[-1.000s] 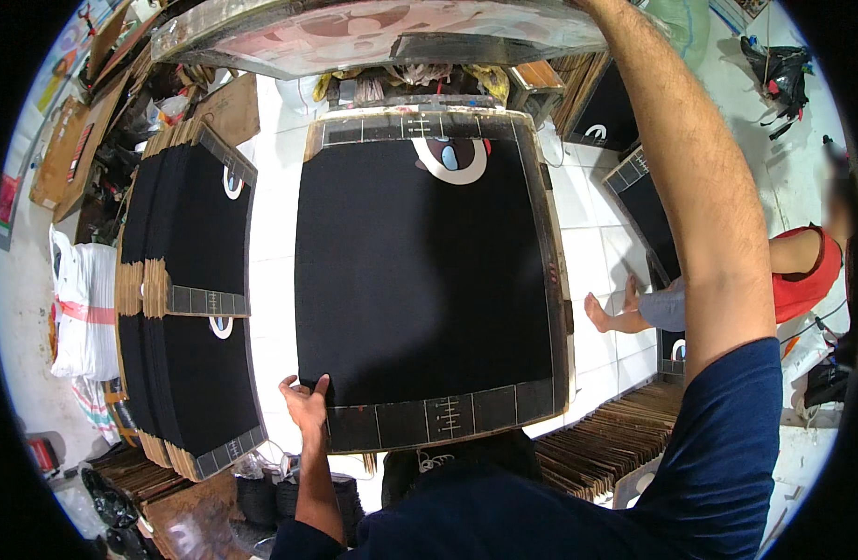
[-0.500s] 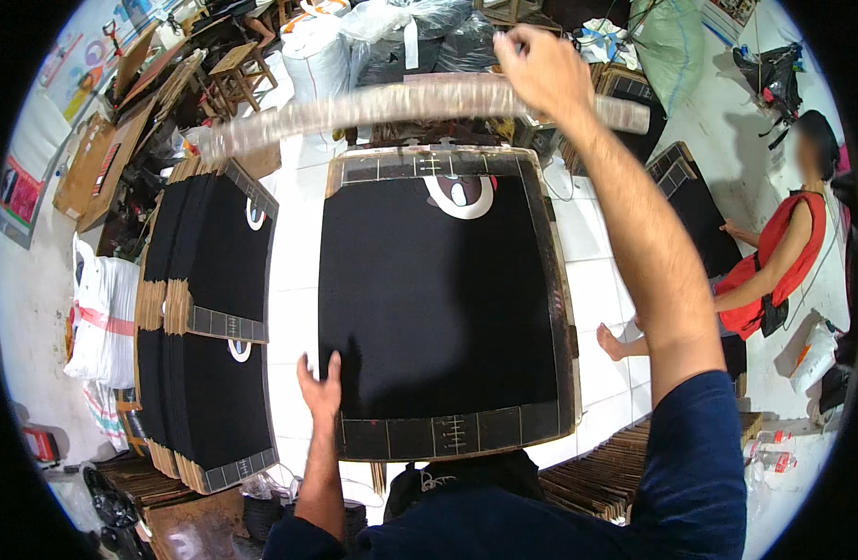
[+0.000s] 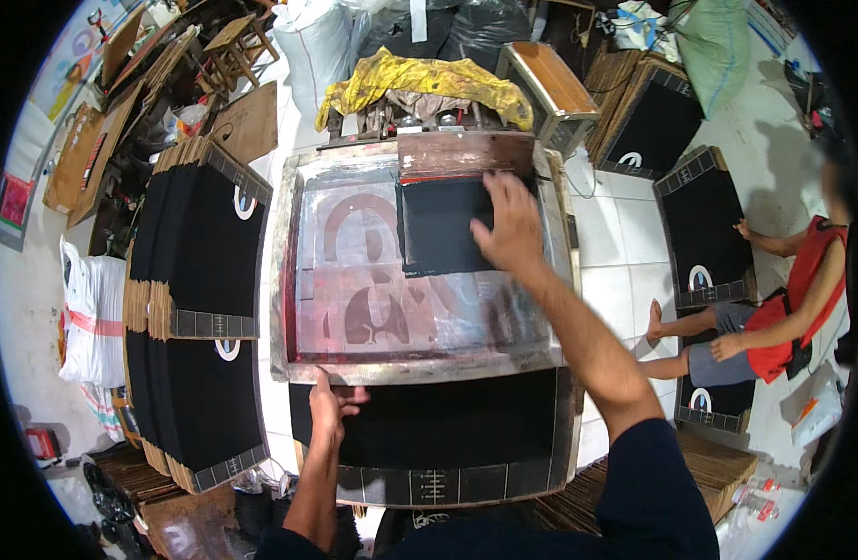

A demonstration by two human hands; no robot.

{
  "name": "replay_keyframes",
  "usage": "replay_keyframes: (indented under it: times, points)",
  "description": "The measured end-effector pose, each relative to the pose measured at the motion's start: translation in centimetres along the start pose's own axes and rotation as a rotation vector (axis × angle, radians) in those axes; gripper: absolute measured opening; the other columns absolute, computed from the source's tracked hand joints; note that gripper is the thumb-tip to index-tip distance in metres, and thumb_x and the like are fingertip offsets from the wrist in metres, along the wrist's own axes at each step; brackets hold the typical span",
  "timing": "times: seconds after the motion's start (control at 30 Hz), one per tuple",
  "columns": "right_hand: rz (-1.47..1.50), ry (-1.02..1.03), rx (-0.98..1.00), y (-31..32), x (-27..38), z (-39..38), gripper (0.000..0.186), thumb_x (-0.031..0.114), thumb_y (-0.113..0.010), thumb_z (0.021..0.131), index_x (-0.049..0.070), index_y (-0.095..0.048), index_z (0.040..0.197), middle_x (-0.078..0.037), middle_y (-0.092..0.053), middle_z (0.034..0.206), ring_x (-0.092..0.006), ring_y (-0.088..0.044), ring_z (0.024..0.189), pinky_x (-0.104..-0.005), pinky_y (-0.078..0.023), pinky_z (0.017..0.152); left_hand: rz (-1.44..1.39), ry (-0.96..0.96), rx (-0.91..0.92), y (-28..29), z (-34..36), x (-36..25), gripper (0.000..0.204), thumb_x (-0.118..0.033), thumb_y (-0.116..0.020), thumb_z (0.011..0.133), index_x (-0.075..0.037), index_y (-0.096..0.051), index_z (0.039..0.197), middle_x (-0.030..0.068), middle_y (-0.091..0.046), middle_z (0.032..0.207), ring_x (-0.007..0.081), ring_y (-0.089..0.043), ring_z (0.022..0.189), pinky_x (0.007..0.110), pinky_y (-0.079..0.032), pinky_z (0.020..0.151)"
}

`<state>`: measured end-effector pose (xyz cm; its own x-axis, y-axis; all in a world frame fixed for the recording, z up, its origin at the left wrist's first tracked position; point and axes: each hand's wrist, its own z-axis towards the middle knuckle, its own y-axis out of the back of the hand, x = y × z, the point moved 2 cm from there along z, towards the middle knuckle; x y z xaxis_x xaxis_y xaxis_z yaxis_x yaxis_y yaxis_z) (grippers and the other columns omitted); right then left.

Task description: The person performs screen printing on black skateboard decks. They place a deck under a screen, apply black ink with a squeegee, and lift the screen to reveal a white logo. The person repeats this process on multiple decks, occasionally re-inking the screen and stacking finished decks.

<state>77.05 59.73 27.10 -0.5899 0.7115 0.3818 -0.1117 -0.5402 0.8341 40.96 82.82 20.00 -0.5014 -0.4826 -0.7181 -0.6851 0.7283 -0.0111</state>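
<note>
A silk-screen frame with a pale, pink-stained mesh lies over the far part of a black fabric panel on a board. My left hand is at the near edge of the frame, thumb up against the wood, fingers apart. My right hand hovers over the mesh, slightly blurred, its fingers stretched out. They point toward a brown wooden squeegee resting at the frame's far side. Beneath that hand is a dark rectangular patch on the mesh. Whether its fingertips touch the squeegee cannot be made out.
Stacked boards with black fabric stand at left. A yellow stained cloth hangs behind the frame beside a small wooden-topped stand. At right, a person in red sits by more black panels.
The screen frame, raised before, is down over the black fabric. My right hand has come from its far edge back over the mesh; my left hand has moved to its near edge.
</note>
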Motion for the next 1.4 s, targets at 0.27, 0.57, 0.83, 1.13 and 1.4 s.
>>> replay_keyframes:
  times: [0.27,0.57,0.83,1.13,1.4]
  points:
    - [-0.352,0.134,0.376,-7.0,-5.8,13.6,0.067,0.014,-0.084,0.075,0.006,-0.058,0.136,-0.014,-0.066,0.125,-0.0341,-0.061,0.118,-0.0443,-0.047,0.100,1.363,-0.878,-0.266,-3.3,-0.8,2.0,0.094,-0.063,-0.085,0.071,-0.006,-0.057,0.141,0.0243,-0.048,0.150,0.0454,-0.040,0.143,0.066,-0.026,0.117]
    - [-0.306,0.190,0.059,-6.7,-4.5,10.3,0.032,0.020,-0.084,0.078,0.012,-0.065,0.103,-0.004,-0.071,0.100,-0.0276,-0.068,0.101,-0.0457,-0.049,0.087,1.357,-1.008,-0.309,-3.5,1.1,3.5,0.104,-0.066,-0.082,0.073,-0.009,-0.045,0.152,0.0249,-0.036,0.161,0.0489,-0.024,0.152,0.071,-0.012,0.121]
    - [-0.318,0.180,0.182,-5.1,-2.8,4.8,0.030,0.012,-0.081,0.074,0.011,-0.064,0.099,-0.009,-0.068,0.097,-0.0283,-0.066,0.099,-0.0453,-0.047,0.083,1.315,-1.086,-0.315,-3.7,1.2,3.7,0.100,-0.052,-0.087,0.071,-0.010,-0.046,0.151,0.0218,-0.035,0.161,0.0480,-0.024,0.152,0.070,-0.014,0.121]
    - [-0.224,0.167,0.287,-3.1,-2.1,4.0,0.035,0.011,-0.083,0.071,0.011,-0.067,0.103,-0.006,-0.070,0.097,-0.0276,-0.067,0.098,-0.0440,-0.046,0.083,1.337,-1.055,-0.301,-3.6,1.2,3.5,0.098,-0.059,-0.079,0.077,-0.008,-0.044,0.153,0.0235,-0.035,0.161,0.0471,-0.023,0.153,0.070,-0.012,0.121]
    - [-0.294,0.189,0.176,-6.9,-4.7,9.6,0.035,0.016,-0.085,0.073,0.012,-0.068,0.103,-0.006,-0.071,0.099,-0.0280,-0.068,0.100,-0.0454,-0.048,0.084,1.361,-1.023,-0.307,-3.5,1.2,3.8,0.101,-0.054,-0.085,0.070,-0.010,-0.045,0.151,0.0211,-0.034,0.161,0.0471,-0.023,0.153,0.070,-0.013,0.121]
